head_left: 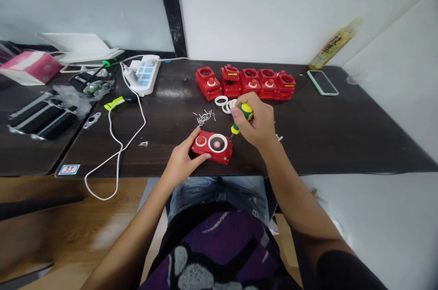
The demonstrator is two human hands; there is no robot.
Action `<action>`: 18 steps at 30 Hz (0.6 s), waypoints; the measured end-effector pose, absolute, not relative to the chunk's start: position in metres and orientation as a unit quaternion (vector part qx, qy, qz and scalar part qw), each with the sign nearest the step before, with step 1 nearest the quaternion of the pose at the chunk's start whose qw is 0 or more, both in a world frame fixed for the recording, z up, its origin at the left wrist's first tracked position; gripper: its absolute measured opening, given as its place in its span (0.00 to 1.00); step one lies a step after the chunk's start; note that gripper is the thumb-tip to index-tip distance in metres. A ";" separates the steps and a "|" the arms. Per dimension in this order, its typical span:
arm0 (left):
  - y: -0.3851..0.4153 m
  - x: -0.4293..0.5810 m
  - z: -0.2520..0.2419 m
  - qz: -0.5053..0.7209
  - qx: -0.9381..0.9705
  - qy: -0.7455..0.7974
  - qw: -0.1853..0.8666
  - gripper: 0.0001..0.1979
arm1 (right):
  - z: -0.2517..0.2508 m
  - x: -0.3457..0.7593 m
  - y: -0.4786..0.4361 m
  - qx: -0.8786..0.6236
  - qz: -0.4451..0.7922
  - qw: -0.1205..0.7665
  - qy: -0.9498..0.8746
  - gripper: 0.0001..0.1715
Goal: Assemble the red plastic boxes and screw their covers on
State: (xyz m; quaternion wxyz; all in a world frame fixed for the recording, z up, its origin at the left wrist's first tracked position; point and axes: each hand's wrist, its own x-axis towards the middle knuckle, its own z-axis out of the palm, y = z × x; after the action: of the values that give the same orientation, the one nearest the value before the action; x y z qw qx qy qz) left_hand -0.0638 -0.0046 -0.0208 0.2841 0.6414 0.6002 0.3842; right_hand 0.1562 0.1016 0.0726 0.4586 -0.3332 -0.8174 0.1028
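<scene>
A red box with a white ring and a round red button, much like an alarm unit (221, 156), lies near the table's front edge. My left hand (185, 158) grips its left end, thumb along the front side and fingers behind. In my right hand (257, 118) is a green and yellow screwdriver (235, 129), its tip down at the unit's far right corner. The tip's exact seat is too small to make out. Just behind the unit lies a loose pile of small screws (204, 118). Several white rings (221, 101) rest beyond them, partly hidden by my right hand.
Several similar red units (252, 83) stand in a row at the back. A phone (323, 82) and a bottle (333, 45) are to the right. Leftward are a power strip (148, 75), a looping white cable (118, 153), a metal bracket (92, 120) and black parts (43, 116).
</scene>
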 end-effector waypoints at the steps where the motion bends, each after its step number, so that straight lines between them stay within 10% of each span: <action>1: -0.005 -0.064 -0.021 0.386 0.640 0.600 0.286 0.42 | 0.075 0.156 0.098 -0.320 0.126 0.454 -0.822 0.14; 18: -0.004 -0.063 -0.022 0.392 0.643 0.592 0.287 0.42 | 0.065 0.138 0.068 -0.251 0.467 0.553 -0.642 0.15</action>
State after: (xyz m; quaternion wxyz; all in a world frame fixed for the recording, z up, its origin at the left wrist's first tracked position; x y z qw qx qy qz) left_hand -0.0633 -0.0044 -0.0223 0.2870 0.6426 0.5924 0.3921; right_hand 0.1379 0.0681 0.0646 0.5532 -0.2514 -0.6424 0.4670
